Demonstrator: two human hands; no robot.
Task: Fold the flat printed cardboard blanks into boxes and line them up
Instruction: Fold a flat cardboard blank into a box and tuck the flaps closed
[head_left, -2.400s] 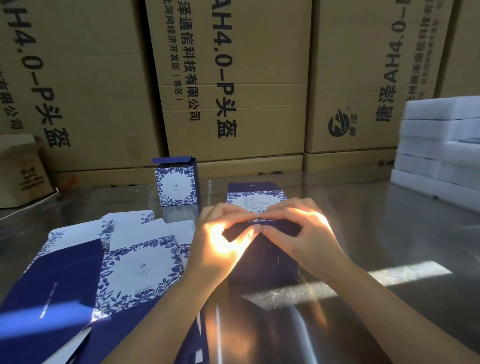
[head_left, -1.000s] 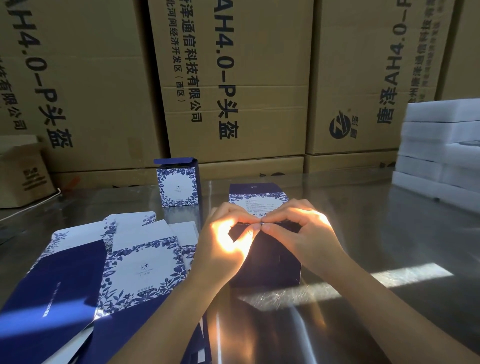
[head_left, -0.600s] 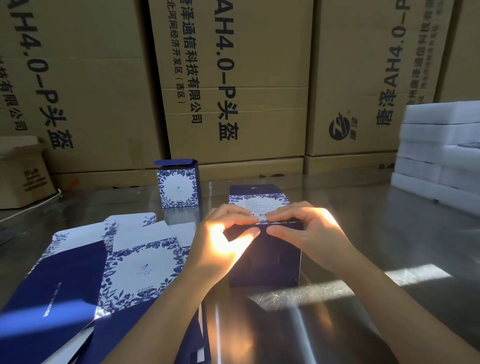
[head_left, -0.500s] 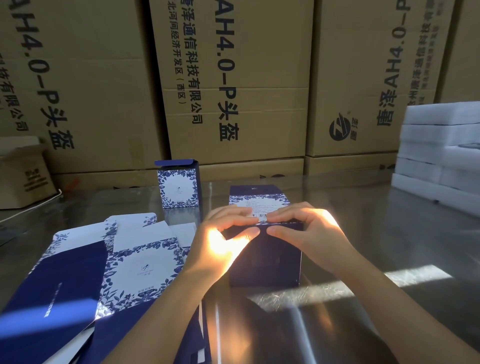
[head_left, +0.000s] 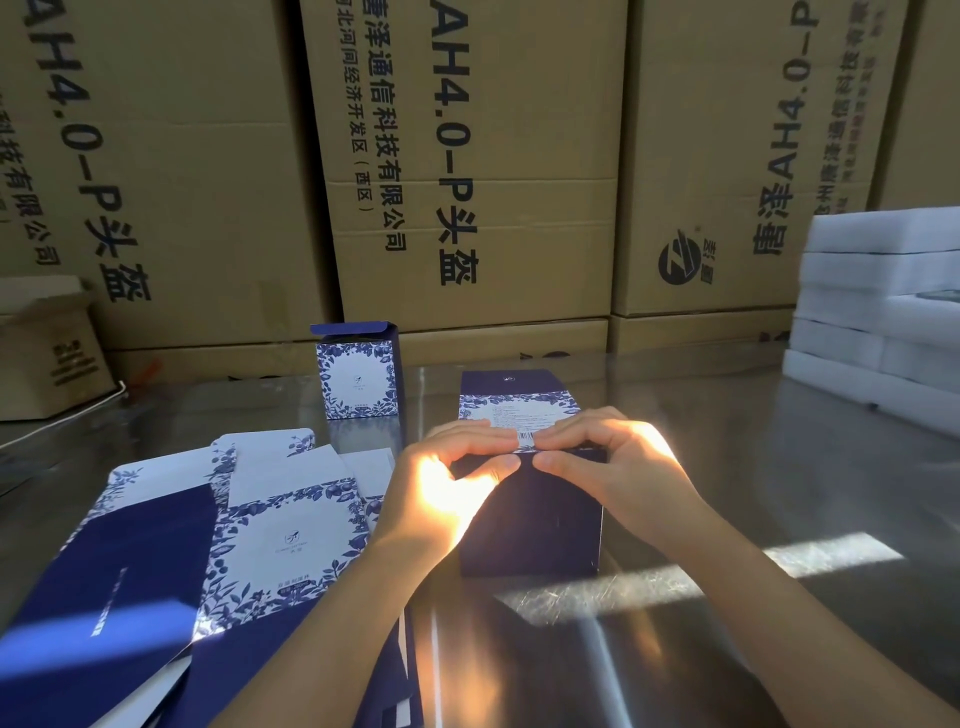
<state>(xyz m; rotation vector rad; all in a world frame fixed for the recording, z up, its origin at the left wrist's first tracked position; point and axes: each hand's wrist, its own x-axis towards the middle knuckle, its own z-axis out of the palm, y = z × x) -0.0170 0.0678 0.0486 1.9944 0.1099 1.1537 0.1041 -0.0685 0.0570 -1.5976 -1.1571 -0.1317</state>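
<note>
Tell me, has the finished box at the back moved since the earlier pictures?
No. The finished box sits below the left edge of the middle brown carton, as earlier.

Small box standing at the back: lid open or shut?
Open. The standing box is upright; its navy lid flap juts out above the top, not tucked in.

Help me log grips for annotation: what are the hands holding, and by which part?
The left hand and the right hand both pinch the dark blue printed cardboard box at the top edge of its near face.
</note>
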